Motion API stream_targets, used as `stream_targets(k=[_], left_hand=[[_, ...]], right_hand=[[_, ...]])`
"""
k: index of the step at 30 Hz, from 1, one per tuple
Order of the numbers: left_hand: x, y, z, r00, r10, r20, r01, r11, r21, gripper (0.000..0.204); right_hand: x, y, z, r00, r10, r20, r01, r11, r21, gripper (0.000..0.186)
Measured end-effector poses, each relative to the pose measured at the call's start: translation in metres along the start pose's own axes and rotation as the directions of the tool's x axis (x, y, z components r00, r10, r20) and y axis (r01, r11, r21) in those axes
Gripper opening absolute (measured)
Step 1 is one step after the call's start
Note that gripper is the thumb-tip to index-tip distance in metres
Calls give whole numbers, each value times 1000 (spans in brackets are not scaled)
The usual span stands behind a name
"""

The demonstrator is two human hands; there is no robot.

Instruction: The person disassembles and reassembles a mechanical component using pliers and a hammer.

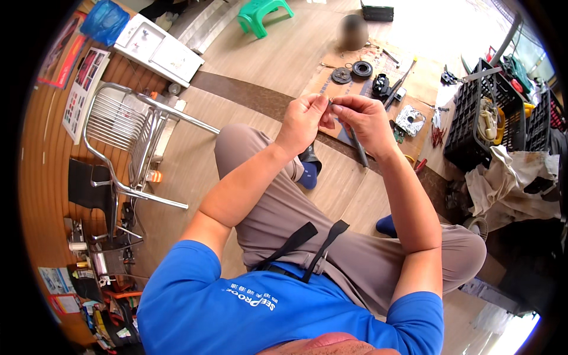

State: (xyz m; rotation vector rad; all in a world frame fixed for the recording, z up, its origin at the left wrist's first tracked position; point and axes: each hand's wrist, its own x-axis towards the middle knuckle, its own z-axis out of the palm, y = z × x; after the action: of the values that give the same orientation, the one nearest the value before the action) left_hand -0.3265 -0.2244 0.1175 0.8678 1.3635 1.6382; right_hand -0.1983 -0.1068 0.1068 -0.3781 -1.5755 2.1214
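My left hand (299,125) and my right hand (362,121) meet above the edge of a cardboard sheet (322,80), fingertips pinched together. Between them is a small dark part (331,101), too small to name and mostly covered by the fingers. Below my right hand lies a dark rod (359,149). On the cardboard beyond sit a black ring-shaped part (362,69), a dark round disc (341,75) and a black block-like part (380,83). To the right of my right hand rests a silver metal plate with cutouts (410,120).
Black plastic crates (467,121) with tools and a cloth (506,177) stand at the right. Red-handled tools (438,136) lie near them. A green stool (260,16) is at the far side; a metal-framed chair (121,121) and white cabinet (160,50) stand left.
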Motion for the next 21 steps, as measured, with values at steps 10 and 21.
stream_targets(k=[10, 21], left_hand=[[-11, 5, -6, 982, 186, -19, -175, 951, 254, 32], [-2, 4, -9, 990, 132, 57, -143, 951, 273, 23]], right_hand=[[-21, -17, 24, 997, 48, -66, -41, 994, 103, 16], [-19, -11, 10, 996, 61, -70, -50, 988, 148, 15]])
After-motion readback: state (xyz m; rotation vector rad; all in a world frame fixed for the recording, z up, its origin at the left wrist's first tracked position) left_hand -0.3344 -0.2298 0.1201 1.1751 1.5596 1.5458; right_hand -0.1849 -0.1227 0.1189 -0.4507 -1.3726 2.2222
